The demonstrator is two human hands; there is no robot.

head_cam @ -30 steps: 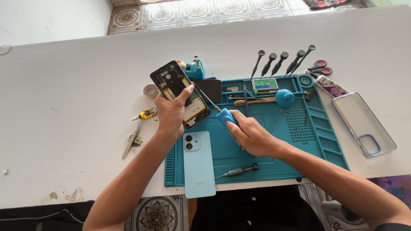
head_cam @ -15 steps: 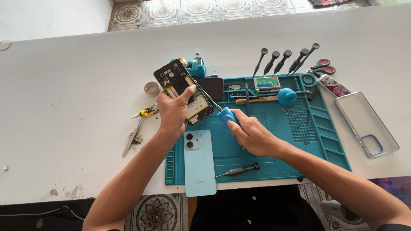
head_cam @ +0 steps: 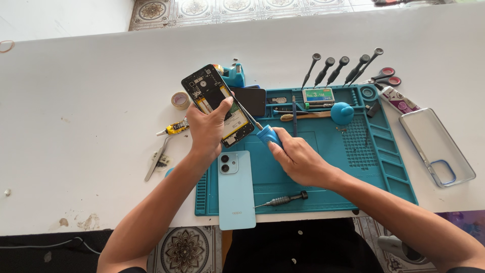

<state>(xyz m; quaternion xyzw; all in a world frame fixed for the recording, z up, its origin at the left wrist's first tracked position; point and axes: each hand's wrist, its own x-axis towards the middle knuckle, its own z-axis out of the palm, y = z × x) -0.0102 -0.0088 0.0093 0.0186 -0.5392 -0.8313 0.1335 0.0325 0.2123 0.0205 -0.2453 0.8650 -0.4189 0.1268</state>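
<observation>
The opened phone [head_cam: 217,103], its back off and its black insides and gold-coloured strips showing, is held tilted above the white table [head_cam: 91,96], just past the far left corner of the teal work mat [head_cam: 328,167]. The left hand [head_cam: 207,129] is closed around its lower end, thumb lying across the exposed inside. The right hand [head_cam: 298,159] is wrapped around the blue handle of a screwdriver [head_cam: 260,129], whose thin shaft slants up to the phone's right edge, just beside the left thumb; the tip seems to touch there, though I cannot tell exactly where. The two hands sit close together, the right one over the mat.

Flat on the mat's near left corner lies the light blue back cover [head_cam: 235,189], camera rings up, reaching over the table edge. Just right of it rests a small dark screwdriver [head_cam: 283,200]. A blue round-topped tool [head_cam: 342,112] stands toward the far side of the mat. Beyond the mat's far edge five black-handled drivers [head_cam: 341,68] lie in a row, with red-handled scissors [head_cam: 386,77] beside them. A clear phone case [head_cam: 437,146] lies off to the right, tweezers [head_cam: 157,157] and a roll of tape [head_cam: 180,99] to the left. Patterned floor tiles show past the table.
</observation>
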